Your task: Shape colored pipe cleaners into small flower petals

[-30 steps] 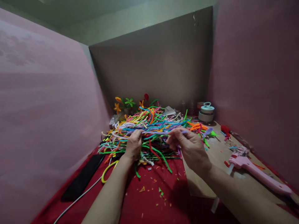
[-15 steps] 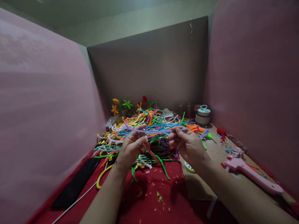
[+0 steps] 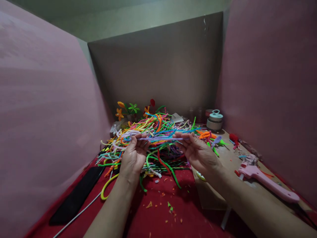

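A lavender pipe cleaner (image 3: 163,139) stretches level between my two hands, above the front of a heap of many-coloured pipe cleaners (image 3: 148,124). My left hand (image 3: 136,153) pinches its left end between thumb and fingers. At the other end, my right hand (image 3: 195,148) grips it the same way, palm turned inward. Whether it is one strand or several side by side, I cannot tell. Red and green pipe cleaners (image 3: 174,177) hang from the heap onto the red cloth below my hands.
A pink glue gun (image 3: 268,181) lies on the brown board (image 3: 213,195) at right. Behind it stands a jar with a pale blue lid (image 3: 216,115). Pipe-cleaner flowers (image 3: 133,107) rise at the back left. A black flat object (image 3: 78,195) and a white cable (image 3: 79,216) lie left.
My left hand has shifted slightly left and turned its palm up, its fingers now extended under the pipe cleaner. The right hand's fingers have straightened along it. The view has shifted slightly.
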`<state>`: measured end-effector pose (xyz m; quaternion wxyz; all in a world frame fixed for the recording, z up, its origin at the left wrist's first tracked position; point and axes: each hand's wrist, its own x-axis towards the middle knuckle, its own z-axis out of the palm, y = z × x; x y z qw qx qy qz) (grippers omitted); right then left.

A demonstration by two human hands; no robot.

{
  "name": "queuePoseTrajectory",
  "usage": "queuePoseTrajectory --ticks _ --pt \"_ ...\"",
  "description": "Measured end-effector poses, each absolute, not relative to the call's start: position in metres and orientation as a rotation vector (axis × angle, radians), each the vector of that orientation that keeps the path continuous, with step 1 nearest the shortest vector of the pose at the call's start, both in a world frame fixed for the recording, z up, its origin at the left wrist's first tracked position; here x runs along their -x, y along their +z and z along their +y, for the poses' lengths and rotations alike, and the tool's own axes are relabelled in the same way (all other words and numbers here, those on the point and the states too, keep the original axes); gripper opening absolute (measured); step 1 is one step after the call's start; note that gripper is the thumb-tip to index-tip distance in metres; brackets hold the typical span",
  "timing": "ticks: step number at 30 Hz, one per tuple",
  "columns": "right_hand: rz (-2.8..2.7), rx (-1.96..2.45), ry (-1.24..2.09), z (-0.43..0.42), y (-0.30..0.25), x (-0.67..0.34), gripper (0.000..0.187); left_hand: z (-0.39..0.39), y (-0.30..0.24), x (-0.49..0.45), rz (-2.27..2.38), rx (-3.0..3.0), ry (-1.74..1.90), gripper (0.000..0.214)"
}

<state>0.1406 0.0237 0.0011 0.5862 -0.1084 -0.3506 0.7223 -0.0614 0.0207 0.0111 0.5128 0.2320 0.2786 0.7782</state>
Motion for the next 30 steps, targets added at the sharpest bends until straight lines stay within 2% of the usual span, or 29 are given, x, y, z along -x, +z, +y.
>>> queuePoseTrajectory --ticks 5,10,15,21,26,30 --pt "-0.796 0.179 1.758 0.020 0.000 -0.139 0.017 0.013 0.020 0.055 0.597 -0.337 1.840 0.033" --pt "-0.736 0.110 1.848 0.019 -0.002 -0.138 0.016 0.008 0.018 0.059 0.374 -0.439 1.778 0.036" --pt "-0.759 0.115 1.883 0.016 0.000 -0.140 0.019 0.007 0.016 0.061 0.349 -0.491 1.764 0.037" --pt "-0.740 0.170 1.862 0.017 0.006 -0.144 0.020 0.004 0.018 0.056 0.349 -0.510 1.743 0.036" --pt "-0.811 0.203 1.729 0.016 0.005 -0.137 0.016 0.005 0.014 0.050 0.326 -0.588 1.737 0.025" --pt "-0.899 0.200 1.685 0.013 0.000 -0.128 0.020 0.007 0.010 0.045 0.375 -0.582 1.729 0.024"
